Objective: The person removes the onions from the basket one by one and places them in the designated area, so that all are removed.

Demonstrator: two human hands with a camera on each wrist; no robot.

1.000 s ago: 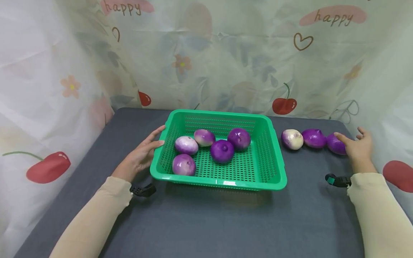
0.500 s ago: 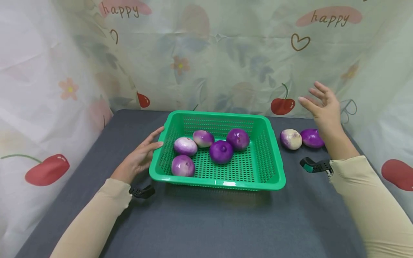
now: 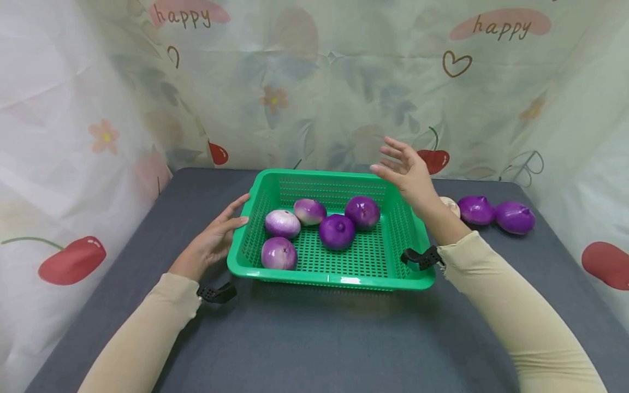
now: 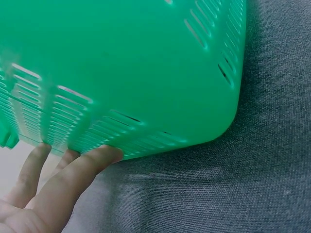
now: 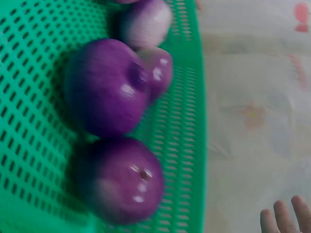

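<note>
A green perforated plastic basket (image 3: 295, 277) holds several glossy onions, some deep purple (image 3: 337, 232), others purple and white (image 3: 282, 224). At its left end, my left hand (image 3: 212, 243) touches the rim and outer wall with extended fingers; in the left wrist view those fingertips (image 4: 109, 153) press the slotted side. My right hand (image 3: 410, 177) hovers over the basket's back right corner with nothing in it, fingers spread and slightly bent. The right wrist view looks down on a purple onion (image 5: 104, 90) inside the basket.
To the right of the basket, a row of onions lies on the dark grey table (image 3: 334, 344): a whitish one (image 3: 449, 206) partly behind my right wrist, and two purple ones (image 3: 475, 210) (image 3: 514, 217). A printed curtain (image 3: 334, 109) hangs behind and on both sides.
My right hand has left the rightmost onion of the row, risen, and swung left to above the basket. My left hand stays at the basket's left end.
</note>
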